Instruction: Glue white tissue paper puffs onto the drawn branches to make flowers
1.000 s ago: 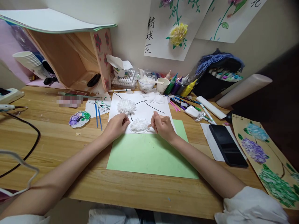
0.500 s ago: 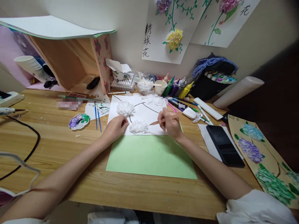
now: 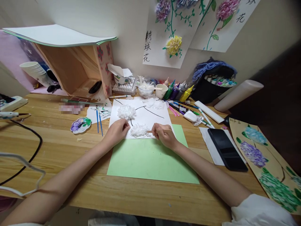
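White paper [image 3: 154, 110] with black drawn lines lies on a green sheet [image 3: 150, 160]. Two ruffled white paper flowers sit on it: one upper left [image 3: 126, 112], the other at the lower edge [image 3: 139, 130]. My right hand [image 3: 163, 134] grips a thin brown wooden stick [image 3: 150, 131], its tip touching or almost touching the right side of the lower flower. My left hand [image 3: 119, 130] rests at the paper's left edge, fingers curled together beside the same flower. Whatever those fingers may pinch is hidden.
Behind the paper stand a bowl of white scraps [image 3: 145, 90], a cup [image 3: 161, 91] and paint bottles [image 3: 174, 91]. Brushes [image 3: 99, 121] and a painted palette [image 3: 80, 125] lie left. On the right are a phone [image 3: 227, 150] and a flower picture [image 3: 256, 153].
My right hand has moved left and slightly down, bringing the stick's tip close against the lower flower. The left hand keeps its place. The whole view has shifted slightly.
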`<state>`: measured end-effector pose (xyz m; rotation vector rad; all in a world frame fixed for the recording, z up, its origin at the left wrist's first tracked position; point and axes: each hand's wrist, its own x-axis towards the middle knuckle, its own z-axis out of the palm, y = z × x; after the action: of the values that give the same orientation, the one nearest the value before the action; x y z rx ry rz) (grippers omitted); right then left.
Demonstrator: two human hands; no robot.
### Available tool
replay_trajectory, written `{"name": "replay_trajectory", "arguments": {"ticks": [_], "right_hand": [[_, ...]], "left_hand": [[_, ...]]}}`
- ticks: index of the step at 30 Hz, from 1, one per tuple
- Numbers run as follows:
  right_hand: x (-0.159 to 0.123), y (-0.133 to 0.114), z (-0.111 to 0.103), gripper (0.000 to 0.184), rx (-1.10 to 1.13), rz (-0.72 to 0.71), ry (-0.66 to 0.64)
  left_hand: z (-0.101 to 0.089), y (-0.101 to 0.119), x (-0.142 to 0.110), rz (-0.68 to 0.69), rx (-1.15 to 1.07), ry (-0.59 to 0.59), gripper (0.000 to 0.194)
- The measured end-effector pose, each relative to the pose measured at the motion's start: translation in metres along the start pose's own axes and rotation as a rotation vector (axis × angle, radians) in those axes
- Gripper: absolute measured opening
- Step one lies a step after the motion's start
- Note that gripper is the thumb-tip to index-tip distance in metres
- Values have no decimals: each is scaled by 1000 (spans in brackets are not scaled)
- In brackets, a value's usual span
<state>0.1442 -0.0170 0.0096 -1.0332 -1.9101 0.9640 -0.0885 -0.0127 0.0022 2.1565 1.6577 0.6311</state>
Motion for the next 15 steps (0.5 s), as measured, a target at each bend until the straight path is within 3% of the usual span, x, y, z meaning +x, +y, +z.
{"name": "replay_trajectory", "arguments": {"ticks": [7,11,13,15], "right_hand": [[18,-11,-1,45,-193,-123,-165],[23,-19,-5,47,-136,-93,-208],[21,-16,-12,48,9,-29,-121],[18,-7,-22,52,213,61,74]], "left_hand": [[2,-1,0,11,-3,9,10],[2,-1,0,-1,3,8,10],[1,-1,-1,-8,8,0,10],[-2,1,-2,-8,17,-23,11]]}}
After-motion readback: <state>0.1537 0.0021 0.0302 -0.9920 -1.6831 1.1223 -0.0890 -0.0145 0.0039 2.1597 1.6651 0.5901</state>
